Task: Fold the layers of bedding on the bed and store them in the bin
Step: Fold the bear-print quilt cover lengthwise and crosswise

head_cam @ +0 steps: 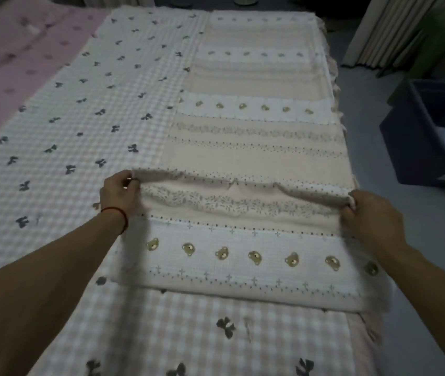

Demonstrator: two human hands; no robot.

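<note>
A cream blanket with rows of bear faces (243, 256) lies lengthwise along the right half of the bed. Its near end is turned over onto itself. My left hand (119, 192) pinches the left corner of that turned edge, and my right hand (370, 213) grips the right corner; the edge sags a little between them. Under it lies a pink-and-white checked sheet with dark bows (80, 109), spread over the bed. A dark blue bin (432, 137) stands on the floor to the right, open, with something pale inside.
A pink dotted cover (12, 58) lies at the far left of the bed. Curtains (386, 28) and a green plant (443, 42) stand behind the bin. Grey floor runs along the bed's right side.
</note>
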